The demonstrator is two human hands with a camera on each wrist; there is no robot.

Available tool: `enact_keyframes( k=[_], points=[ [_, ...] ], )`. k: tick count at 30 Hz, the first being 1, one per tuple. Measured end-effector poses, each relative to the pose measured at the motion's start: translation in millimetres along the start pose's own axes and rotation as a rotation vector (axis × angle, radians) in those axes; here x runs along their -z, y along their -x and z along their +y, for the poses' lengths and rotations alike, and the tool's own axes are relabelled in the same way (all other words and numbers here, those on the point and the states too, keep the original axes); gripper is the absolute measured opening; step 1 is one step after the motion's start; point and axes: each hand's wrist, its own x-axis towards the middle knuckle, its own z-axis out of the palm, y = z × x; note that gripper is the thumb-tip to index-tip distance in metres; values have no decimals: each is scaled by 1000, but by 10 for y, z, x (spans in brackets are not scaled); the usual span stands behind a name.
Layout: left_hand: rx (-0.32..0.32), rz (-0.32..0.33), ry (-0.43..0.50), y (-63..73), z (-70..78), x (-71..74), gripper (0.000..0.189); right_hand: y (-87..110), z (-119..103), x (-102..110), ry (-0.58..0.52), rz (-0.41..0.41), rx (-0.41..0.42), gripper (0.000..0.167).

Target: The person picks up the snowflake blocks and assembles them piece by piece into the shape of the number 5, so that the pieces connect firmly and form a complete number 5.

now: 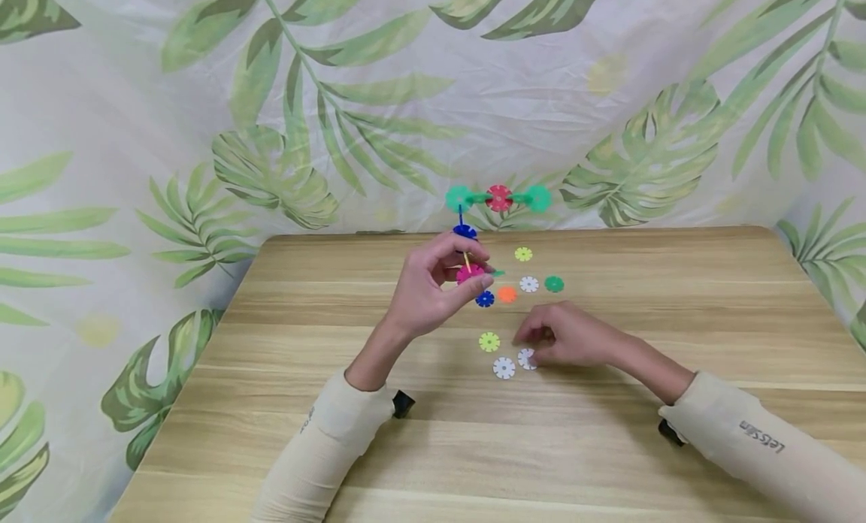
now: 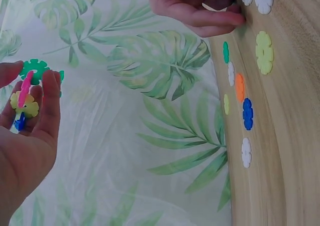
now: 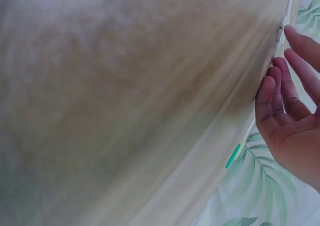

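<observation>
My left hand (image 1: pixel 433 286) grips a linked chain of notched plastic discs, raised above the table. Thumb and fingers pinch it around a pink disc (image 1: pixel 468 273); a blue disc (image 1: pixel 464 231) sits just above. At the far end, a red disc (image 1: pixel 499 198) stands between green discs (image 1: pixel 458 198). The left wrist view shows a yellow disc (image 2: pixel 25 105) of the chain by the palm. My right hand (image 1: pixel 571 335) is low over the tabletop, fingers loosely bent, fingertips right at a white disc (image 1: pixel 525 359) and partly covering it. Beside that disc lies another white disc (image 1: pixel 504 368).
Loose discs lie flat on the wooden table (image 1: pixel 304 433): a yellow disc (image 1: pixel 489 342) near the right hand, and farther back a blue disc (image 1: pixel 484 299), an orange disc (image 1: pixel 507 294), a green disc (image 1: pixel 554 283) and others. A leaf-patterned cloth (image 1: pixel 379 95) hangs behind the table.
</observation>
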Motion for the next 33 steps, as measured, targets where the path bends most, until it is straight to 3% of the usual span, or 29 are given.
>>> enact_keyframes(
  k=[7, 16, 26, 33],
  points=[
    [-24, -21, 53, -2, -2, -13, 19, 15, -32, 7, 50, -34, 13, 22],
    [-18, 13, 29, 2, -17, -2, 26, 50, -72, 6, 85, -29, 36, 18],
    [9, 2, 35, -5, -19, 1, 30, 30, -100, -22, 103, -27, 40, 27],
    [26, 2, 48, 0, -21, -10, 27, 43, -125, 12, 38, -32, -46, 19]
  ],
)
